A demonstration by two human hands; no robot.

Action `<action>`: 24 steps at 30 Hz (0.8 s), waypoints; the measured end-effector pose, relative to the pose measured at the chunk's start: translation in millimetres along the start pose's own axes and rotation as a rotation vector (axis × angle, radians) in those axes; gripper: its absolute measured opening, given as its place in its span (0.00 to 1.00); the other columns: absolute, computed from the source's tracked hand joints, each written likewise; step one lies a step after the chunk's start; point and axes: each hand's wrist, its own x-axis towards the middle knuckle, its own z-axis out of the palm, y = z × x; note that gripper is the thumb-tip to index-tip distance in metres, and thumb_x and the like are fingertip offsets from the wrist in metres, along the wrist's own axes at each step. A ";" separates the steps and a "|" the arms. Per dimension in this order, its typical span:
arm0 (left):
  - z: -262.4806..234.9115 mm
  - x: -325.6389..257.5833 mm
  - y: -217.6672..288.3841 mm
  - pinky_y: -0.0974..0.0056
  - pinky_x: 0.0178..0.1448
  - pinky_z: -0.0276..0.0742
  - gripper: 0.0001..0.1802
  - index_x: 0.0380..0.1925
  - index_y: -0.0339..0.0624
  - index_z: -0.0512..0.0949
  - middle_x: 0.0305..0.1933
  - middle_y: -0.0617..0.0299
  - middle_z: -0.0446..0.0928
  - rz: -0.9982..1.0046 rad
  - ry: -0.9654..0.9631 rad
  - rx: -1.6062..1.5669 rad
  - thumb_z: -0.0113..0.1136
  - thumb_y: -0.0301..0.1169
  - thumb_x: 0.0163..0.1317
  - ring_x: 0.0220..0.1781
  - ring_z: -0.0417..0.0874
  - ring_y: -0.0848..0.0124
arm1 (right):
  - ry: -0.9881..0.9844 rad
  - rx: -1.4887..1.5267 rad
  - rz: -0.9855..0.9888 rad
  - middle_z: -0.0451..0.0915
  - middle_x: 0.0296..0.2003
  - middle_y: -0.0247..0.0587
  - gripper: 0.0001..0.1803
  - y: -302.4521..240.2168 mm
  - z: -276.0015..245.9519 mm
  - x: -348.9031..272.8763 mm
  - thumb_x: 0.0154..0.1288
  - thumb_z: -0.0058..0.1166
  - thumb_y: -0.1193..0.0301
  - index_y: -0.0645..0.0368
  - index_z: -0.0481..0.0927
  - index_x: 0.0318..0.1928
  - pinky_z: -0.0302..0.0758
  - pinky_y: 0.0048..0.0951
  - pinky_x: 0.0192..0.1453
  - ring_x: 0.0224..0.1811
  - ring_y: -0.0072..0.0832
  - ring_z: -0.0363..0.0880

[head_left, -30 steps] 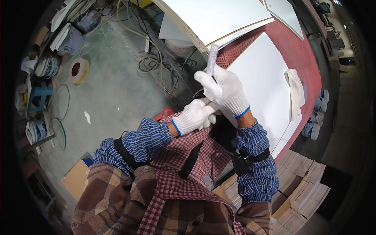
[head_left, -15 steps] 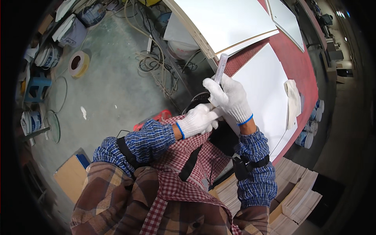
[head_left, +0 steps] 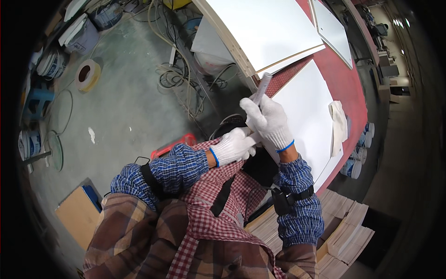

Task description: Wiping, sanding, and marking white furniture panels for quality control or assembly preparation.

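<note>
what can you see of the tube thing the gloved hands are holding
The tube is a slim, pale grey-white cylinder, plastic by its look, tilted with its tip up and away from the person. Only the upper part shows. The right hand, in a white knit glove, wraps its lower part, and the gloved left hand meets it at the bottom. It is held in the air by the edge of the white panel.

A red workbench carries white panels and a folded white cloth.
</note>
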 end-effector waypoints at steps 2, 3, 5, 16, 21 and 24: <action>-2.7 1.5 2.7 0.70 0.20 0.73 0.23 0.53 0.34 0.78 0.25 0.62 0.79 -0.065 -0.009 0.023 0.52 0.45 0.76 0.18 0.77 0.76 | -0.026 0.056 0.047 0.78 0.26 0.31 0.17 0.7 2.2 1.9 0.73 0.60 0.57 0.60 0.82 0.42 0.71 0.21 0.29 0.25 0.16 0.74; -3.9 2.4 1.4 0.70 0.20 0.73 0.23 0.53 0.34 0.78 0.25 0.62 0.79 -0.064 -0.013 0.030 0.52 0.45 0.76 0.18 0.77 0.76 | -0.018 0.058 0.046 0.78 0.26 0.31 0.17 0.9 0.2 1.2 0.73 0.60 0.57 0.60 0.82 0.42 0.71 0.21 0.29 0.25 0.16 0.74; -4.6 3.9 -2.2 0.71 0.20 0.73 0.24 0.52 0.34 0.78 0.25 0.61 0.80 -0.046 -0.067 0.007 0.53 0.46 0.76 0.18 0.77 0.76 | 0.049 0.192 0.046 0.78 0.23 0.37 0.19 2.1 -3.9 -1.1 0.72 0.58 0.55 0.60 0.79 0.41 0.74 0.30 0.31 0.25 0.24 0.77; -2.1 0.9 1.9 0.71 0.20 0.72 0.26 0.45 0.36 0.81 0.25 0.63 0.80 -0.069 -0.005 0.065 0.53 0.52 0.74 0.18 0.77 0.77 | 0.034 0.254 0.042 0.75 0.25 0.31 0.18 0.1 -3.9 -4.6 0.72 0.58 0.57 0.62 0.80 0.42 0.73 0.26 0.32 0.27 0.18 0.75; -0.2 1.0 -0.5 0.72 0.20 0.72 0.27 0.42 0.37 0.82 0.24 0.64 0.81 -0.050 0.028 0.090 0.53 0.53 0.74 0.18 0.77 0.78 | 0.010 0.172 0.051 0.76 0.26 0.31 0.19 -5.4 -5.9 -8.9 0.72 0.59 0.57 0.63 0.80 0.42 0.74 0.26 0.32 0.28 0.18 0.76; -2.6 2.0 -0.8 0.72 0.20 0.72 0.27 0.43 0.37 0.82 0.24 0.64 0.81 -0.050 0.020 0.087 0.52 0.53 0.74 0.18 0.78 0.78 | 0.015 0.269 0.070 0.76 0.25 0.31 0.19 -0.3 -3.5 -5.6 0.72 0.59 0.57 0.63 0.80 0.43 0.74 0.26 0.32 0.28 0.18 0.75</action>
